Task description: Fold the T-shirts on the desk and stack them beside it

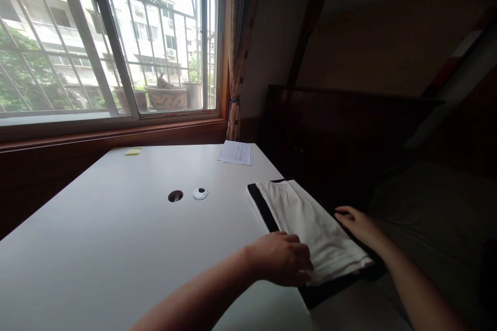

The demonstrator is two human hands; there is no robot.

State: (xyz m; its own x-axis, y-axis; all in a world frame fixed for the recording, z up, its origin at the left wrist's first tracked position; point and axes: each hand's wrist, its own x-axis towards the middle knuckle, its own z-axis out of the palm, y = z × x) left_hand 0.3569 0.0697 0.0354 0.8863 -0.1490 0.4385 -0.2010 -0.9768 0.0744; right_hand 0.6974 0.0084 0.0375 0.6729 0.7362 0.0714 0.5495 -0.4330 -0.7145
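Observation:
A folded white garment with black edging (306, 212) lies along the right side of the white table (147, 248), its near end reaching past the table edge. My left hand (283, 258) is at its near left corner, fingers curled down and closed on the cloth. The left fingertips are partly hidden. Along the garment's right edge is my right hand (355, 220), its fingers stretched forward and apart, beside the cloth. Whether the right fingertips touch the cloth, I cannot tell. Soft creases run across the white fabric.
Printed papers (235, 153) lie at the table's far right corner, and yellow sticky notes (133, 151) at the far left. A round hole (175, 196) and a grommet cap (200, 193) are mid-table. Beyond are a window (128, 114) and a tied curtain (234, 98).

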